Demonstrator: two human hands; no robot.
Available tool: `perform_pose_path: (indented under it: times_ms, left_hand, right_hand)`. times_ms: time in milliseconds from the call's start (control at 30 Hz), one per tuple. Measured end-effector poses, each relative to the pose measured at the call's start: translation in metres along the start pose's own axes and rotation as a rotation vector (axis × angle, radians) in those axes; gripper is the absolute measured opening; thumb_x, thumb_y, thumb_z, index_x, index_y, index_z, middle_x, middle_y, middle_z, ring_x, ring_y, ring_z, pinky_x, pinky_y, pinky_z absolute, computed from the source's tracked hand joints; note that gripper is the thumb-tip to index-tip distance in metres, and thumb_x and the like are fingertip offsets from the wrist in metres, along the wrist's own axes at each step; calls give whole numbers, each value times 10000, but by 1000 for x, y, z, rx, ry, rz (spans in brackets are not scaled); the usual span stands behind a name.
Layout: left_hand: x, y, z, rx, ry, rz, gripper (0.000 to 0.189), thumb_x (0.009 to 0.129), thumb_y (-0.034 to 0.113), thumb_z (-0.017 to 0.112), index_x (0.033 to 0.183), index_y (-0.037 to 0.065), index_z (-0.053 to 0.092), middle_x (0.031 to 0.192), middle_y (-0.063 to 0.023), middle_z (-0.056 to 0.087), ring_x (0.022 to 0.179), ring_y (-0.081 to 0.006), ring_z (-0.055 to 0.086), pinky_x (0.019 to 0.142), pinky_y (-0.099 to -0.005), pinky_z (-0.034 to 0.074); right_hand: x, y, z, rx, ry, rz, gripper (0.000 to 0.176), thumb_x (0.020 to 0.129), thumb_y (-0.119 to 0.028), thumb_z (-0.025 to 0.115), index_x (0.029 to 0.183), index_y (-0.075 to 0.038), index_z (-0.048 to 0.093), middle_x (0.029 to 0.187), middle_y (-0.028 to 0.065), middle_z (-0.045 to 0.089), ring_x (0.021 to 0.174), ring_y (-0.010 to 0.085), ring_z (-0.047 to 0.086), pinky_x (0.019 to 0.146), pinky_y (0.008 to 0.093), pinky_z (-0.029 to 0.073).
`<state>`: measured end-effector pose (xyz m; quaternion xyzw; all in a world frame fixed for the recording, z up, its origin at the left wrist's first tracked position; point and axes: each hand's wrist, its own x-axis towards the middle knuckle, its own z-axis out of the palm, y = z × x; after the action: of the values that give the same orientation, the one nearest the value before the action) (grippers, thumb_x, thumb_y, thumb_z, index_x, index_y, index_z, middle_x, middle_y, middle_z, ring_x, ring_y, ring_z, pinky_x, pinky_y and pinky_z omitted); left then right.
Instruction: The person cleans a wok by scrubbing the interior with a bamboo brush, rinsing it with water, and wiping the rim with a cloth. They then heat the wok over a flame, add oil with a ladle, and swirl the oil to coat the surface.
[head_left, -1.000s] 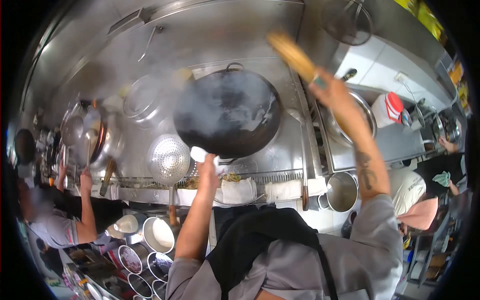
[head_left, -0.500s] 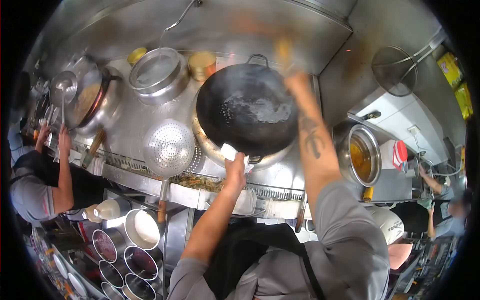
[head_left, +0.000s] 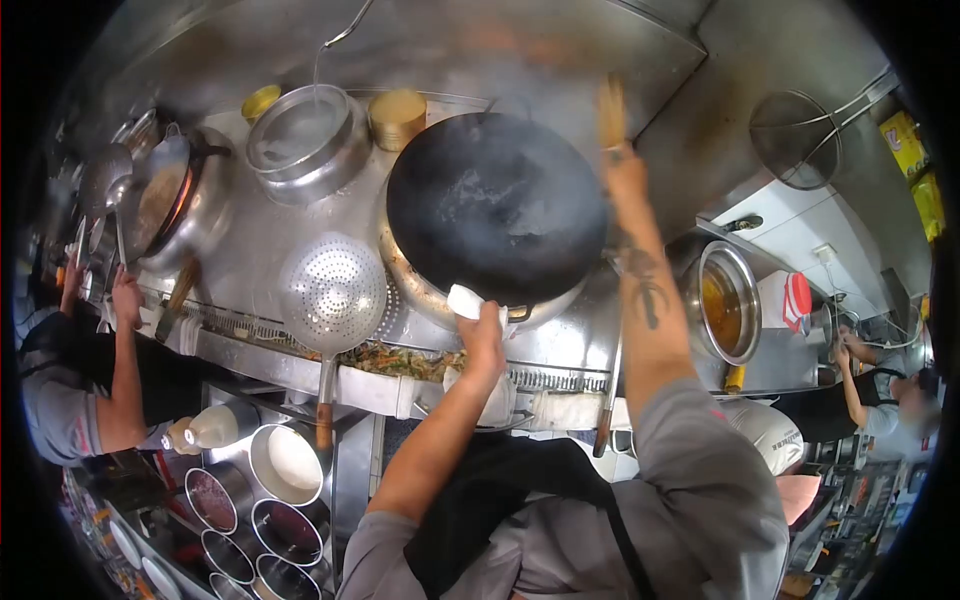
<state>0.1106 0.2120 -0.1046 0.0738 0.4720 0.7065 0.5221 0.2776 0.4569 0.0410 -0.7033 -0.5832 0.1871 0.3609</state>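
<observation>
A large black wok (head_left: 495, 205) sits on the round burner, with a little pale liquid and steam inside. My left hand (head_left: 484, 338) is closed round a white cloth (head_left: 466, 302) at the wok's near rim, beside its near handle. My right hand (head_left: 624, 172) is raised beyond the wok's right rim, closed round a yellowish bamboo brush (head_left: 612, 112). To the left of the wok, a round perforated skimmer (head_left: 333, 292) lies on the counter, its wooden handle toward me.
Metal pot (head_left: 307, 148) and yellow tin (head_left: 397, 118) stand behind left. A steel bowl of oil (head_left: 728, 302) is at right, below a hanging strainer (head_left: 795, 140). Co-workers (head_left: 115, 380) (head_left: 868, 395) stand at both sides. Food scraps (head_left: 400, 360) lie in the front gutter.
My right hand and the brush have moved to the right. Steam over the wok looks thicker, and the liquid patch in it appears smaller. My left hand keeps its hold on the cloth.
</observation>
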Motion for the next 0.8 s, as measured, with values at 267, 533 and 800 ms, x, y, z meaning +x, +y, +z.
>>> perform_pose_path:
  times_ms: [267, 533, 800]
  left_hand:
    - [-6, 20, -6, 73, -64, -259, 230, 900, 272, 535, 1036, 99, 469, 823, -52, 552, 599, -183, 569, 416, -325, 475]
    - [-35, 38, -58, 154, -54, -314, 312, 919, 306, 543, 1113, 72, 474, 889, -63, 566, 706, -196, 602, 532, -376, 533]
    - [-114, 92, -181, 194, 40, -387, 300, 825, 172, 599, 1091, 54, 525, 888, -65, 597, 768, -200, 607, 658, -361, 520]
  right_hand:
    - [-130, 23, 45, -365, -808, -569, 447, 807, -358, 657, 1185, -127, 594, 1017, 209, 653, 926, 346, 642, 825, 386, 496]
    - [-33, 6, 51, -162, -350, -151, 250, 855, -238, 553, 956, -33, 653, 830, 157, 677, 775, 284, 660, 683, 398, 507]
    - [-88, 37, -17, -574, -848, -396, 347, 822, -303, 667, 1125, -138, 630, 976, 157, 678, 916, 279, 662, 795, 390, 506]
